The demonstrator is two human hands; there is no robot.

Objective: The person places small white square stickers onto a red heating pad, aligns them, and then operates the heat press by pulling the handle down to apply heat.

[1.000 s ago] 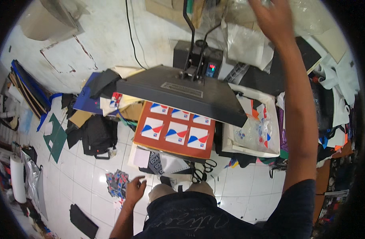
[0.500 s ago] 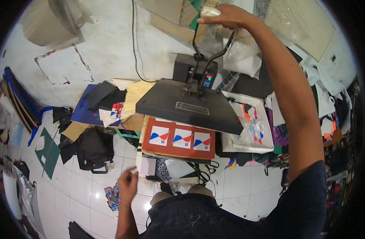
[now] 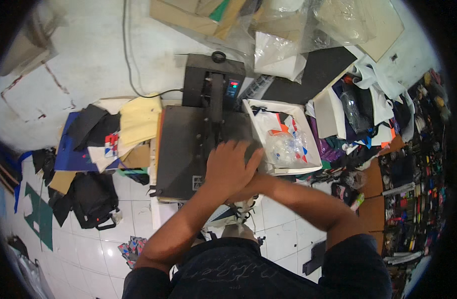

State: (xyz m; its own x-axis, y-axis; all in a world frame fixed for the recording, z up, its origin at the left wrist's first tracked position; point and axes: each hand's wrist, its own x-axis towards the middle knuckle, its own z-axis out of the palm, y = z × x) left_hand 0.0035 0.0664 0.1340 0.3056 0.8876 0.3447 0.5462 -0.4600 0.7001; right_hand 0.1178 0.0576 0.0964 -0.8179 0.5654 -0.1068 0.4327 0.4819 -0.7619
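Heat press (image 3: 181, 142) lies beneath spread fingers of the left hand (image 3: 229, 168), seemingly weighting the right hand (image 3: 247, 189), its grip indiscernible.

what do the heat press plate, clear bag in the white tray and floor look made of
Heat press plate: probably metal, dark and matte; a flat, rigid slab. Clear bag: thin plastic film, see-through with shiny creases. Floor: likely glazed ceramic tile, white with bright reflections.

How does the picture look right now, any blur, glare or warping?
Head view: dark corners, edges bending toward the rim; head view: bright glare on the white floor tiles; head view: left hand slightly blurred at the fingertips; head view: the small display glows, its digits hard to read.
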